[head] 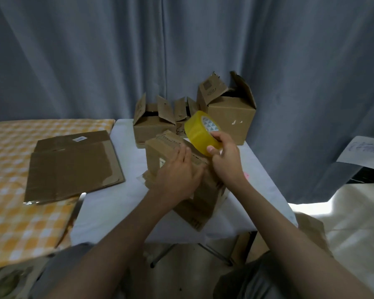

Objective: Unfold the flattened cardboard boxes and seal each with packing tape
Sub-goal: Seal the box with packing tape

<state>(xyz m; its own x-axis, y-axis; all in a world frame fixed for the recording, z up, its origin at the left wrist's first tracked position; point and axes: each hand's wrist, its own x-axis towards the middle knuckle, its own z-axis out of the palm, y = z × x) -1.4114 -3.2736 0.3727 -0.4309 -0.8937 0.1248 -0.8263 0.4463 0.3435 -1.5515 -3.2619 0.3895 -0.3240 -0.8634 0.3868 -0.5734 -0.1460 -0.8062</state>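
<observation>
A small brown cardboard box (160, 147) stands tilted on the white table (108, 212) in front of me. My left hand (177, 175) lies flat on its top with straight fingers, pressing the flaps down. My right hand (225, 156) grips a yellow roll of packing tape (198, 131) just above the box's right top edge. Under the box lies more flattened cardboard (199, 212), partly hidden by my arms.
Flattened boxes (73, 167) lie stacked on the left, overlapping an orange checked cloth (20, 223). Two opened boxes, a low one (151, 124) and a taller one (231, 117), stand at the table's back by a grey curtain (95, 57). A paper sheet (363, 152) lies far right.
</observation>
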